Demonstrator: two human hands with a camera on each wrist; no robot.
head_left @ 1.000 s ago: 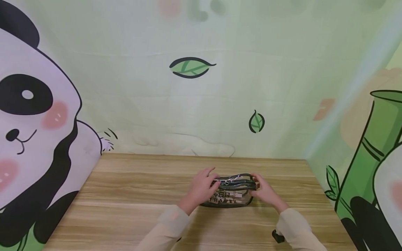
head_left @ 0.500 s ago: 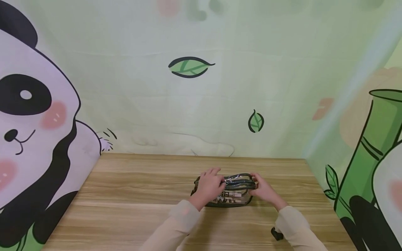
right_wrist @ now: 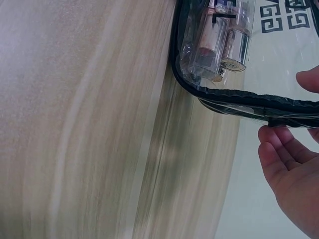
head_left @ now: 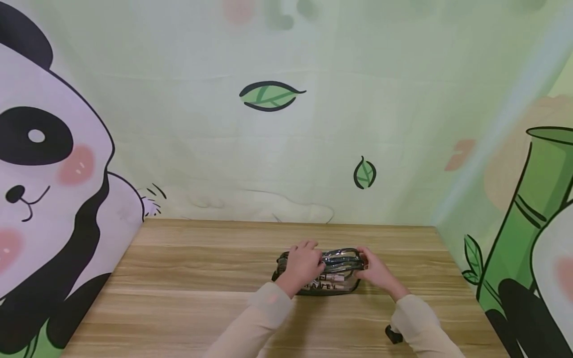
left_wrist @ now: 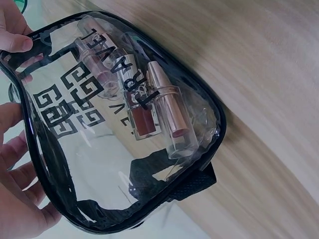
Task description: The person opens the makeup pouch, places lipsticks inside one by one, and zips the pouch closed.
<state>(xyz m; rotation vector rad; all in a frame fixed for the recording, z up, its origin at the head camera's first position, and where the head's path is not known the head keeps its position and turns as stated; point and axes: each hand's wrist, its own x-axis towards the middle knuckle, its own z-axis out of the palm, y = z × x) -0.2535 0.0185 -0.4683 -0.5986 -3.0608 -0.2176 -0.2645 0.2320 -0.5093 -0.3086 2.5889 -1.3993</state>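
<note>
A clear toiletry pouch [head_left: 329, 283] with black trim and printed letters stands on the table. Lipsticks and lip gloss tubes [left_wrist: 172, 117] show through its front. My left hand [head_left: 304, 268] is over the pouch's top, thumb and forefinger at the zipper [head_left: 342, 259]; the zipper pull itself is hidden under them. In the left wrist view the other left fingers [left_wrist: 15, 149] spread loosely along the top edge. My right hand [head_left: 373, 268] grips the pouch's right end, with the thumb [right_wrist: 309, 79] on the front and the fingers against the end.
The wood-grain table [head_left: 188, 273] reaches back to a pale green cloth backdrop [head_left: 179, 149] with printed leaves and pandas. A small black object [head_left: 394, 334] shows at the right sleeve.
My left hand has slid to the right along the pouch's top, uncovering its left end. The right hand keeps its grip on the right end, and the pouch stays put.
</note>
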